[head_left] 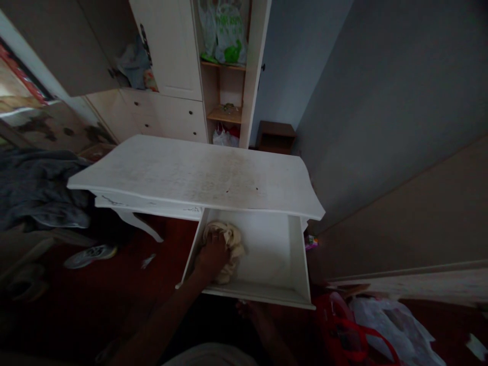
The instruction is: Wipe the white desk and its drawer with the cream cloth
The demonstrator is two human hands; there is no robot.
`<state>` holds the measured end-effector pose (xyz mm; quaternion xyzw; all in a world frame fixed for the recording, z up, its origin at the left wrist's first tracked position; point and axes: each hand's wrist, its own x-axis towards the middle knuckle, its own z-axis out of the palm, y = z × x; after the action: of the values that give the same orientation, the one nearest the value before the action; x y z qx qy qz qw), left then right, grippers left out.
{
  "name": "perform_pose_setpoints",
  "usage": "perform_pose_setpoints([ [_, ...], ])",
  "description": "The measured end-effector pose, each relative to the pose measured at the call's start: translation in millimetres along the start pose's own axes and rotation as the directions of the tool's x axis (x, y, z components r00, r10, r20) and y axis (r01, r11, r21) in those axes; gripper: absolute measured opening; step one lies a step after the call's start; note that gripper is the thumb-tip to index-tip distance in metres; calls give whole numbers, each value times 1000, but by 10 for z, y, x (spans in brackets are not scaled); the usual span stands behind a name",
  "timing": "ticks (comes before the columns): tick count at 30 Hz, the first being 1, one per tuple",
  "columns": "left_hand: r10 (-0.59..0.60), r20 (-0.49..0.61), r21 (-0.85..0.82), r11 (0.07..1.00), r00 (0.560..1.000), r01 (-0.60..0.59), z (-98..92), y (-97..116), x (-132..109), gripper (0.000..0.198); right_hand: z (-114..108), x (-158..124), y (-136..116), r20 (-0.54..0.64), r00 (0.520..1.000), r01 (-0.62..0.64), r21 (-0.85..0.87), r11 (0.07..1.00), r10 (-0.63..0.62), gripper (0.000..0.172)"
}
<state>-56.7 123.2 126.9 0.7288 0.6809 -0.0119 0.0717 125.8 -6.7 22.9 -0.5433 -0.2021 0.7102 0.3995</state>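
Note:
A bunched cream cloth lies against the left side of a pulled-out white drawer. My left hand is on top of the cloth, with its fingers closed over the folds. Just below the drawer's front edge, my right hand is low and in shadow. Its fingers are partly hidden and too dark to read. Above the drawer is the white desk top, marked by a greyish smudge and a couple of small dark specks.
A white cabinet with plastic bags on its shelves stands behind the desk. Dark bedding and a shoe are at the left. On the floor at the right are a red bag and a white plastic bag, near the wall.

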Motion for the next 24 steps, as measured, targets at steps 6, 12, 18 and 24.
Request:
perform_pose_setpoints([
  [6, 33, -137, -46, 998, 990, -39, -33, 313, 557, 45, -4, 26, 24, -2, 1000, -13, 20, 1000, 13, 58],
  [12, 99, -164, -112, 987, 982, -118, -46, 715, 983, 47, -12, 156, 130, -5, 999, -33, 44, 999, 33, 56],
  [18, 203, -216, -175, 954, 955, -242, 35, 1368, 951, 51, 7, 30, 45, -3, 1000, 21, 60, 998, -21, 50],
  [24, 387, -172, -175, 893, 906, -415, 155, 1743, 808, 39, 75, -88, -75, -7, 999, 39, 18, 999, -39, 49],
])
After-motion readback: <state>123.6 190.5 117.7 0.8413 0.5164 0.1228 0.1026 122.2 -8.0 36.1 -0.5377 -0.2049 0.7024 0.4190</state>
